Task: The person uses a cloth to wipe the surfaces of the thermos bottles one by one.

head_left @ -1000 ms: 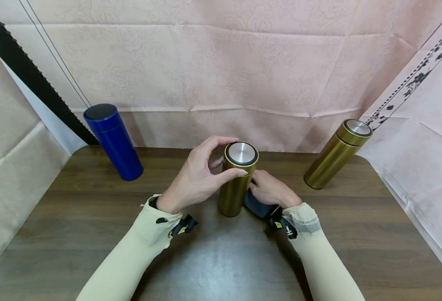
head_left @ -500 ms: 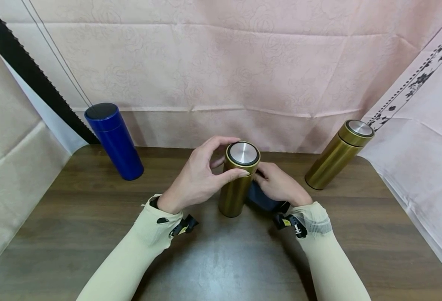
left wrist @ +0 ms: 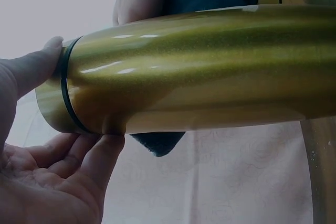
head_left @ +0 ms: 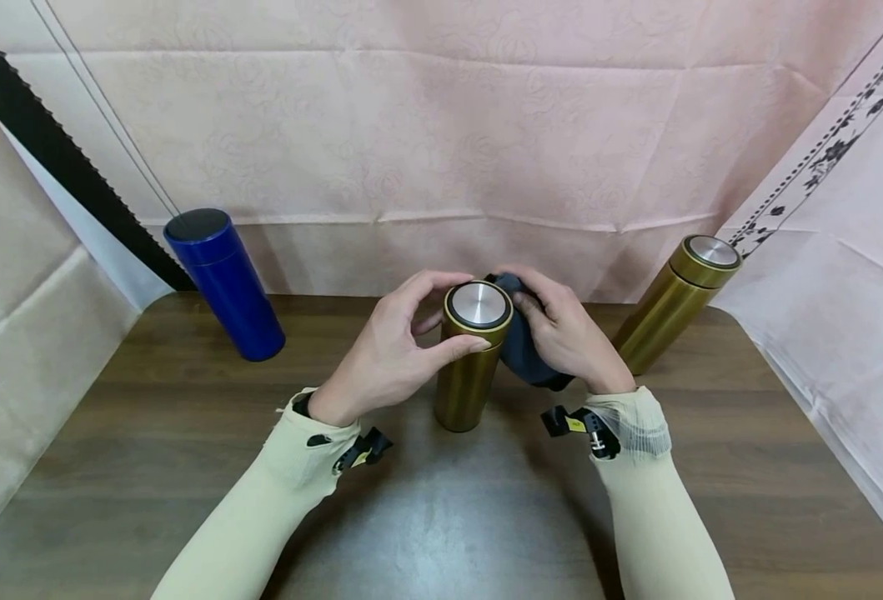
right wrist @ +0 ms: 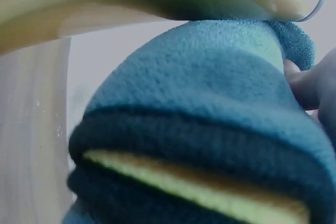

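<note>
A gold thermos bottle (head_left: 469, 379) with a silver-topped lid stands upright on the table. My left hand (head_left: 399, 350) grips it round the lid, thumb on the near side and fingers behind, as the left wrist view shows too. In my right hand (head_left: 572, 337) is a folded dark blue cloth (head_left: 525, 350), pressed to the bottle's right side near the lid. The right wrist view shows the cloth (right wrist: 199, 77) fuzzy and folded, right against the bottle's wall. Some right fingertips are hidden behind the cloth and bottle.
At the back left a blue thermos (head_left: 227, 287) with a black top stands on the wooden table (head_left: 426, 533). Another gold thermos (head_left: 674, 304) stands at the back right, partly behind the right hand. Pale patterned fabric (head_left: 441, 150) hangs behind the table.
My right hand has moved up and away from me with the cloth, from the bottle's lower side to near its lid. The left hand keeps its grip in place.
</note>
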The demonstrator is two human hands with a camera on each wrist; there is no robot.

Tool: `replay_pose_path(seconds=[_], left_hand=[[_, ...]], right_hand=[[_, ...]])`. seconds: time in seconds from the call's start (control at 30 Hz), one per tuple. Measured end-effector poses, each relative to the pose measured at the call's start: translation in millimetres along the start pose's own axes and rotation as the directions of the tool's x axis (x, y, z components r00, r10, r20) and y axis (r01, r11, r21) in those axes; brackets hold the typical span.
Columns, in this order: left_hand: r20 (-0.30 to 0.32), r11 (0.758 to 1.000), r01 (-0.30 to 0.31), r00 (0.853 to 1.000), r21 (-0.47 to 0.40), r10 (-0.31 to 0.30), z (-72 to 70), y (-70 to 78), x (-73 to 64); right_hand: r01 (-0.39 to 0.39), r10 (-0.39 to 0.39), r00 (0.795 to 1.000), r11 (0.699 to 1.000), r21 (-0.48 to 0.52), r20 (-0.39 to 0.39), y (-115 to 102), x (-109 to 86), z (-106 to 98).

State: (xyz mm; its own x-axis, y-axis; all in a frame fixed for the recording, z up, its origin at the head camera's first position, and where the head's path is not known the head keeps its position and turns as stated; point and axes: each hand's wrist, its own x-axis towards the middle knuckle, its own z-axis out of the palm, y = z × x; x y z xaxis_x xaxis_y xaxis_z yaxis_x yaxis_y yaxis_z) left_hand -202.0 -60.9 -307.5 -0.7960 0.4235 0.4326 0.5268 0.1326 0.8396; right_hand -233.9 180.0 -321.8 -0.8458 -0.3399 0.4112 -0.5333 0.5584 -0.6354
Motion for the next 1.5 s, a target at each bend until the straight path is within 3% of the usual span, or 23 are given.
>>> replay_pose_path(seconds=[0.47,0.67,0.77,0.9,1.03,1.13,1.5], left_hand=[[0.005,1.0,-0.027,1.0,0.001,0.027,-0.1,-3.1,1.7],[0.009,1.0,-0.02,1.0,-0.008,0.02,-0.8,-3.7,1.3],[0.008,1.0,-0.018,1.0,-0.018,0.018,-0.7,-4.1,1.1],[0.013,0.997,-0.033,0.999,-0.066,0.034,0.4,-4.2,1.9],[0.018,0.995,-0.038,0.999,-0.096,0.04,1.3,-4.5,2.3],[0.022,0.994,-0.04,0.999,-0.1,0.042,1.8,-4.9,2.5],[0.027,0.999,-0.027,0.999,-0.023,0.028,-1.7,-2.8,1.4]], right_hand=[[-0.024,0.016,0.997,0.996,0.092,0.082,4.7,11.3,3.6],[0.01,-0.037,0.985,0.987,0.16,0.166,7.1,17.4,12.4],[-0.012,-0.027,0.976,0.984,0.176,0.218,9.9,18.9,17.1],[-0.115,0.074,0.955,0.985,0.13,0.287,16.3,16.0,21.5],[-0.249,0.212,0.918,0.966,0.071,0.335,23.9,10.8,26.3],[-0.306,0.269,0.89,0.951,0.044,0.369,29.5,8.3,30.5],[-0.268,0.201,0.824,0.962,0.05,0.53,50.2,9.8,50.2]])
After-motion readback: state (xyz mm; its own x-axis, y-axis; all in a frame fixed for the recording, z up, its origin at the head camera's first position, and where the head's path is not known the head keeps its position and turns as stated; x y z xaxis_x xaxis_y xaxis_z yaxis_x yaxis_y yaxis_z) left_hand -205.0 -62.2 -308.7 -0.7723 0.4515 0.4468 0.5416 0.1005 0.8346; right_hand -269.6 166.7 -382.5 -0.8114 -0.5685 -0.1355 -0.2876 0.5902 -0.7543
